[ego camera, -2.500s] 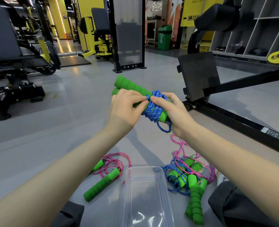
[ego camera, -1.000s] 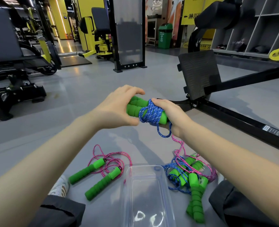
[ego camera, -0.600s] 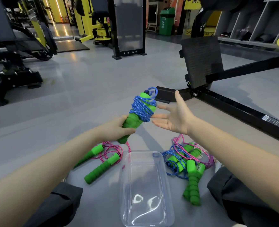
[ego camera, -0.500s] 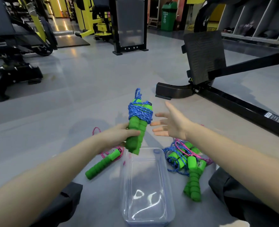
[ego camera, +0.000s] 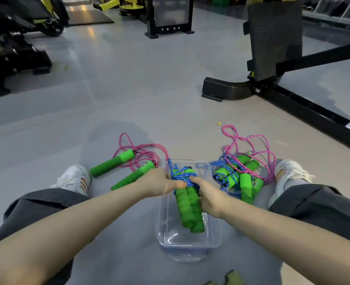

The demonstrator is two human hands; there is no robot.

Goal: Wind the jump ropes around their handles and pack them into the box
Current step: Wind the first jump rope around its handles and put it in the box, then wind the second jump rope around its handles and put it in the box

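With my left hand point(ego camera: 161, 183) and right hand point(ego camera: 208, 195) gripping the wound blue rope point(ego camera: 187, 204), I should lay it flat in the box point(ego camera: 190, 253), coils pinched tight.

clear glossy plastic box point(ego camera: 215, 233), ridged matt foam handles point(ego camera: 188, 208), braided rope point(ego camera: 181, 176), smooth grey floor point(ego camera: 129, 89)

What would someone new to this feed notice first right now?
The eye lands on the wound blue jump rope with bright green handles, held by the left hand and right hand, partly inside the clear box between the person's legs. Next come the loose pink rope on the floor left of the box, and the tangled pile of blue and pink ropes on its right.
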